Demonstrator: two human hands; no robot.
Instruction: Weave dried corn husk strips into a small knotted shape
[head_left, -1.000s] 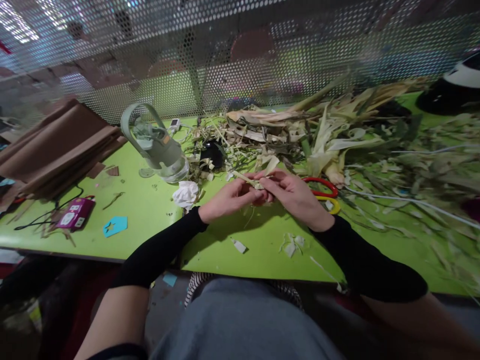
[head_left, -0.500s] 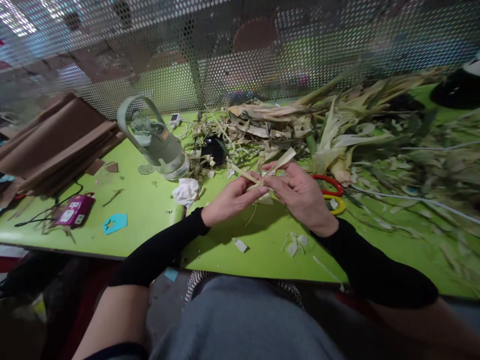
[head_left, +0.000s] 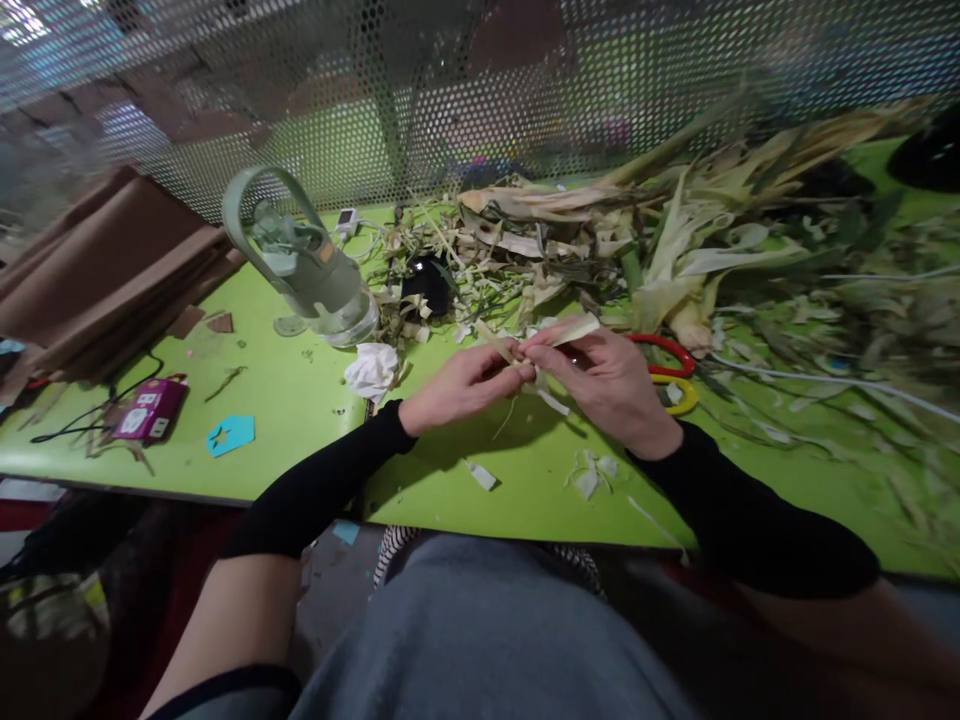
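Note:
My left hand (head_left: 466,383) and my right hand (head_left: 604,380) meet above the green table, fingertips pinched together on pale strips of corn husk. One husk strip (head_left: 582,331) sticks out over the right fingers, and another end (head_left: 491,338) rises from the left fingers. A short pale piece hangs below, between the hands. The exact point where the strips cross is hidden by the fingers. Just beyond my right hand lie scissors with a red and a yellow handle (head_left: 681,396). A crumpled white tissue (head_left: 372,371) sits left of my left hand.
A clear bottle with a green handle (head_left: 315,270) stands at the left back. Dried corn husks (head_left: 697,250) heap along the mesh screen (head_left: 465,120). Brown paper (head_left: 112,270), a purple box (head_left: 152,409) and a blue paper piece (head_left: 231,436) lie left. A white cord (head_left: 832,376) crosses the right.
The fingers of both hands have shifted slightly around the husk strips. The strip over my right hand now lies flatter, and a pale end hangs lower between the hands. The view has tilted a little.

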